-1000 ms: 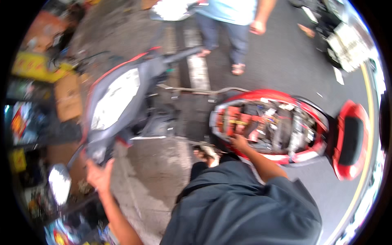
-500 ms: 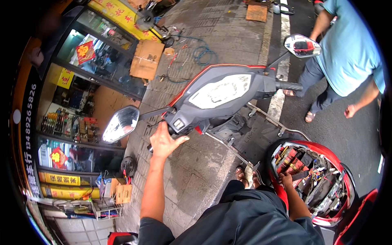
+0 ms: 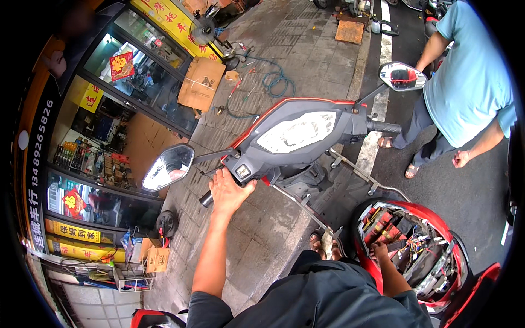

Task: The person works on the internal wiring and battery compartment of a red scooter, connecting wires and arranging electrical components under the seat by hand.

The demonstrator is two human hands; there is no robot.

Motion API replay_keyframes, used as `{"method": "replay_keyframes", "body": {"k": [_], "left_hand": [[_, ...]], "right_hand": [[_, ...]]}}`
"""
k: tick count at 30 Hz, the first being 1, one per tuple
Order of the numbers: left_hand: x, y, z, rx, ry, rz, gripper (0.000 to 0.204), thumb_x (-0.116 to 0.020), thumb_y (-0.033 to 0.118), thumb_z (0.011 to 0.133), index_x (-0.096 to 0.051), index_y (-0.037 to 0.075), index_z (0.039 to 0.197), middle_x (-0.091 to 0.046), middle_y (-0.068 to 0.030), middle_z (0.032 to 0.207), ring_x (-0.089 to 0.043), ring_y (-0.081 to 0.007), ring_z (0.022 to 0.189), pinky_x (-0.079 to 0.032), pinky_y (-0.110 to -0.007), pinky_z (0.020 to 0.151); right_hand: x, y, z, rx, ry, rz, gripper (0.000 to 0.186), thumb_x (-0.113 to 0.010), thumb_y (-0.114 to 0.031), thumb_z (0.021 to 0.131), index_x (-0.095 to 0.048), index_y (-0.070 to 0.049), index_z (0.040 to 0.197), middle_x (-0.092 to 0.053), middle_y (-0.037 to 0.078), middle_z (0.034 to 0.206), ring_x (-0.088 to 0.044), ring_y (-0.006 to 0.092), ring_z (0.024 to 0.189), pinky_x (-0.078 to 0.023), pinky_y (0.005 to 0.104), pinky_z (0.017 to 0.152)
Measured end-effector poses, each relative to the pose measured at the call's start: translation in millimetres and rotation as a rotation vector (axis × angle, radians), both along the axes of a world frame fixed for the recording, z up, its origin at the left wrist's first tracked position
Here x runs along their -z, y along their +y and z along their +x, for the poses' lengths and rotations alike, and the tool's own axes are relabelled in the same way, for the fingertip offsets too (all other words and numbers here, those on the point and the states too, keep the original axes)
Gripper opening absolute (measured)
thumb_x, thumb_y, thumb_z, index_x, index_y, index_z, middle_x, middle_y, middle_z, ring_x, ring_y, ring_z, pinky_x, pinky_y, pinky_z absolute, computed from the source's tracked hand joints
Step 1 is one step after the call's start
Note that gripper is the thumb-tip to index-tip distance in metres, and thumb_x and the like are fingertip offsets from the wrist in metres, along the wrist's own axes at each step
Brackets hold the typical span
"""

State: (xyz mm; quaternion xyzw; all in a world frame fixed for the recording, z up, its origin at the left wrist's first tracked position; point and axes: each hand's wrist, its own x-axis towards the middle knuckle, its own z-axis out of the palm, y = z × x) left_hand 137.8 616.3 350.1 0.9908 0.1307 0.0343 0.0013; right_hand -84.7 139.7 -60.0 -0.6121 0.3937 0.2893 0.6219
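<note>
View's swung left since earlier; left hand (image 3: pixel 228 192) loosely spread on handlebar (image 3: pixel 240 169), right hand (image 3: pixel 379 251) curled at compartment's (image 3: pixel 429 212) near edge, hold unclear, so tugging could snag wires (image 3: pixel 417 240).

A dark shop fascia (image 3: pixel 38 156) at the far left bears white characters and a row of white digits. A yellow banner (image 3: pixel 176 28) at the upper left carries red characters — so does a smaller yellow sheet (image 3: pixel 91 98) on the shopfront. A red poster (image 3: pixel 122 66) and a second red poster (image 3: pixel 73 203), both on glass, each show gold writing. Lower down, a yellow sign (image 3: pixel 78 232) has dark characters. Dark print marks a cardboard sheet (image 3: pixel 201 85) and a cardboard box (image 3: pixel 157 259) — faint letters stand on the scooter floorboard (image 3: pixel 338 187)
</note>
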Motion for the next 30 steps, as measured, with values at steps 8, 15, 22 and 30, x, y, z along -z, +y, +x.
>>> {"method": "replay_keyframes", "body": {"k": [8, 15, 22, 30], "left_hand": [[-0.2, 4.1, -1.8, 0.023, -0.031, 0.004, 0.094, -0.076, 0.057, 0.065, -0.047, -0.01, 0.124, -0.052, -0.0225, 0.121, -0.047, -0.0373, 0.12, -0.034, -0.049, 0.103], [-20.5, 5.6, -0.3, 0.067, 0.109, -0.128, 0.108, -0.073, 0.067, 0.066, -0.041, -0.015, 0.13, -0.047, -0.032, 0.131, -0.045, -0.0436, 0.125, -0.032, -0.05, 0.107], [-5.8, 23.1, -2.9, 0.109, 0.09, -0.134, 0.114, -0.066, 0.073, 0.071, -0.035, -0.014, 0.137, -0.036, -0.0386, 0.138, -0.034, -0.0455, 0.134, -0.025, -0.05, 0.113], [-3.0, 34.1, -2.3, 0.155, 0.08, -0.148, 0.106, -0.067, 0.071, 0.072, -0.04, -0.012, 0.133, -0.045, -0.0318, 0.132, -0.042, -0.0461, 0.128, -0.033, -0.05, 0.107]], "right_hand": [[6.2, -20.4, -18.0, 0.102, 0.078, 0.081, 0.017, -0.056, -0.017, 0.094, -0.056, -0.007, 0.108, -0.056, 0.01, 0.069, -0.053, 0.0199, 0.048, -0.043, 0.031, 0.039], [45.2, -40.8, -28.6, 0.119, 0.145, 0.074, 0.037, -0.057, -0.017, 0.093, -0.042, -0.008, 0.126, -0.059, 0.013, 0.072, -0.055, 0.0225, 0.048, -0.045, 0.0363, 0.04], [28.2, -24.0, -11.8, 0.093, 0.109, 0.131, 0.015, -0.058, -0.016, 0.092, -0.055, -0.006, 0.103, -0.058, 0.01, 0.071, -0.052, 0.0189, 0.047, -0.043, 0.0305, 0.039], [3.0, -6.9, -2.5, 0.078, 0.057, 0.086, 0.013, -0.057, -0.017, 0.092, -0.055, -0.004, 0.095, -0.056, 0.008, 0.069, -0.05, 0.0173, 0.047, -0.038, 0.027, 0.039]]}}
